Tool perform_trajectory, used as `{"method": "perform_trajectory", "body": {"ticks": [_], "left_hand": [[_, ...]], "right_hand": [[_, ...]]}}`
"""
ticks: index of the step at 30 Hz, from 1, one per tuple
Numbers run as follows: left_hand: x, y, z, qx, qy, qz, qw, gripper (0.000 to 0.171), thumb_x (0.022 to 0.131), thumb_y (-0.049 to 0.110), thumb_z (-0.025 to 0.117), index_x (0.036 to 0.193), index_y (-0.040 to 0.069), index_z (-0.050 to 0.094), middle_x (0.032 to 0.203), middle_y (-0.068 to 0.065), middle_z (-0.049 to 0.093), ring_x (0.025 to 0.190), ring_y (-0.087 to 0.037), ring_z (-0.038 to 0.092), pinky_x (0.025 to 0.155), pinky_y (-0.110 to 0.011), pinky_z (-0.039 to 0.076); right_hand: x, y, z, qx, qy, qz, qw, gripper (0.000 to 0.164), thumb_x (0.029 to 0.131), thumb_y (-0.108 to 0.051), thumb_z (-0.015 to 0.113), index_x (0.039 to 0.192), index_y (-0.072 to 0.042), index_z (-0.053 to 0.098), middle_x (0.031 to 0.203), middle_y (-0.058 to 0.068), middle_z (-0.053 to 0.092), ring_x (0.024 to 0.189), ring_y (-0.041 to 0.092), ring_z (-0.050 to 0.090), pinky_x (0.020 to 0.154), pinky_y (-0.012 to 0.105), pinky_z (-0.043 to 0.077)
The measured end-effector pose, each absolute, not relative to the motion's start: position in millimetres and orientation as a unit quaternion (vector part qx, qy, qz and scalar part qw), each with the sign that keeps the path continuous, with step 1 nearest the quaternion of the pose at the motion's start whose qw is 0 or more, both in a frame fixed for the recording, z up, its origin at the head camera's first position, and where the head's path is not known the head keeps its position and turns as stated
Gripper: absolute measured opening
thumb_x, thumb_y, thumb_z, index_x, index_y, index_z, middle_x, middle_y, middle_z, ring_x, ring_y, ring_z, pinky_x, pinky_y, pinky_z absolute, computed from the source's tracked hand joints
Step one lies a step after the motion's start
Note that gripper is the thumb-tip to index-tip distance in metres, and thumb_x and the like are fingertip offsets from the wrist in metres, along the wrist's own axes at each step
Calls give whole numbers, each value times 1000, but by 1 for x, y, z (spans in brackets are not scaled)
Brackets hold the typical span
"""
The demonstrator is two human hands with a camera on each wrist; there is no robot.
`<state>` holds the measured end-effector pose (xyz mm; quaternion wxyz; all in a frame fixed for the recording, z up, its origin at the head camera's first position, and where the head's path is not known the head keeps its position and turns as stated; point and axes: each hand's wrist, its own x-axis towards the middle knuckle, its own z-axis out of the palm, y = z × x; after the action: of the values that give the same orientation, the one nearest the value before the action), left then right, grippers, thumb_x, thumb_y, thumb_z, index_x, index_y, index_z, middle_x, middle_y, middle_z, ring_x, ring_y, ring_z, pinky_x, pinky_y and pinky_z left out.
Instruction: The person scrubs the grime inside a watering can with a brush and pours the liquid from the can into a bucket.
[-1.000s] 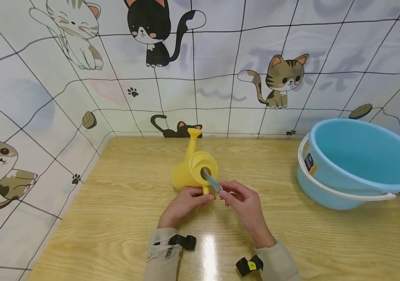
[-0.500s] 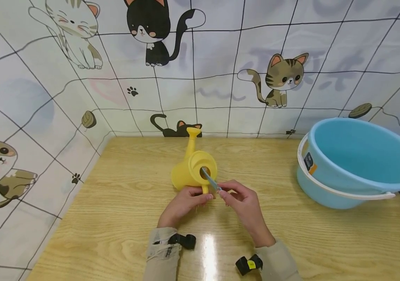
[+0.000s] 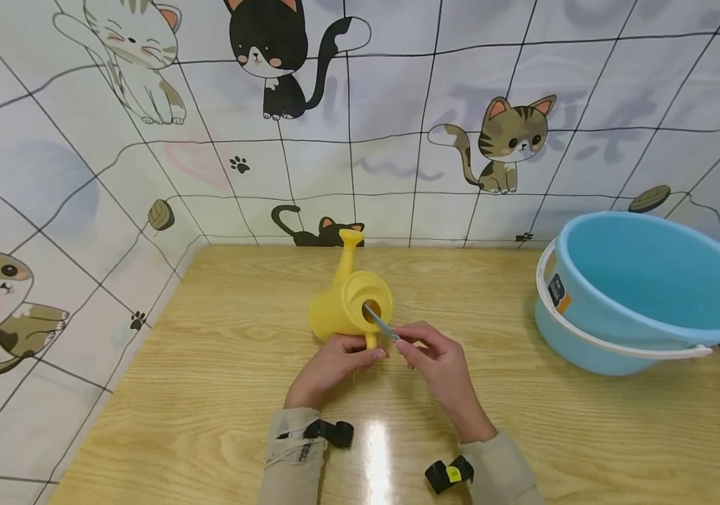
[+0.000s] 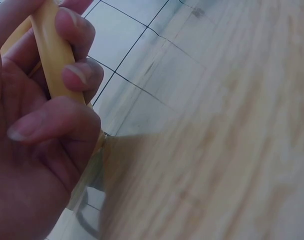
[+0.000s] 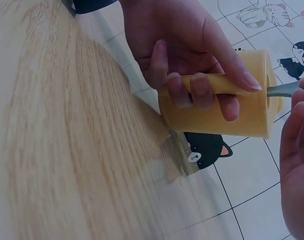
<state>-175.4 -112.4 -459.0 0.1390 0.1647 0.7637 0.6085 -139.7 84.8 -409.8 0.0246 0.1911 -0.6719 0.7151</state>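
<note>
A yellow watering can (image 3: 328,312), tilted with its round opening toward me, is at the middle of the table in the head view. My left hand (image 3: 335,365) grips its handle (image 5: 216,84), fingers curled around it in the right wrist view. A slim blue-grey utensil (image 3: 382,325) slants into the opening, and its far end is hidden inside the can. Thumb and fingers of my right hand (image 3: 438,361) pinch the outer end of this utensil. Only part of the right hand shows at the right edge of the right wrist view.
A large light blue bucket (image 3: 562,294) with a white handle (image 3: 594,342) stands on the right of the wooden table (image 3: 208,393). Behind the table hangs a white cat-printed backdrop (image 3: 391,168), close to the can's spout (image 3: 345,263).
The utensil has turned a little in the opening, showing a narrower side now. My right hand shifted only slightly; the left hand and watering can stay nearly in place.
</note>
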Motion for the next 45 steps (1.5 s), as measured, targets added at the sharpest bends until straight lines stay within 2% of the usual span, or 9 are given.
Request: {"method": "perform_trajectory", "body": {"ticks": [7,20,29,34,39,43,45], "left_hand": [[-176,-112,-461,168,764,607,138,41,81,41,62,76,0,62,68,-15,49,56,-16,38,50,-28,33],[-175,-112,-460,163,772,598,138,41,80,43,63,77,2,63,66,-10,48,54,-15,36,48,-27,31],[-175,-113,-459,164,773,598,134,39,81,42,63,78,3,63,64,-3,47,55,-15,37,48,-27,32],[-175,-112,-460,163,771,599,141,39,80,42,63,80,3,64,66,-6,48,57,-15,38,51,-27,33],[-175,-113,-460,167,768,600,148,37,81,40,63,83,3,65,69,-14,49,60,-18,40,53,-27,34],[-171,-112,-448,171,764,602,156,34,84,33,62,85,-1,64,73,-22,49,62,-24,40,54,-29,35],[-169,-112,-444,172,764,602,156,33,84,31,61,85,-1,64,73,-23,49,61,-24,40,53,-30,35]], "right_hand": [[-137,85,-406,195,-674,713,21,21,87,-2,55,106,4,60,101,16,56,78,17,50,56,30,43],[-136,84,-404,184,-680,710,14,21,88,-6,55,108,1,60,100,14,56,79,25,51,58,35,45],[-136,84,-404,188,-681,707,18,21,88,-5,54,108,2,59,98,15,56,77,23,52,57,33,45],[-136,84,-405,186,-681,708,18,21,88,-6,54,107,3,59,98,15,56,76,18,53,57,35,45],[-136,85,-407,177,-680,712,14,21,88,-7,56,107,1,60,99,13,56,78,25,53,58,33,45],[-139,86,-414,173,-673,719,11,21,87,-8,57,107,-2,61,98,13,57,80,32,52,58,31,45],[-142,87,-420,173,-671,721,10,22,87,-11,58,107,-4,61,99,12,56,80,30,52,58,31,45]]}}
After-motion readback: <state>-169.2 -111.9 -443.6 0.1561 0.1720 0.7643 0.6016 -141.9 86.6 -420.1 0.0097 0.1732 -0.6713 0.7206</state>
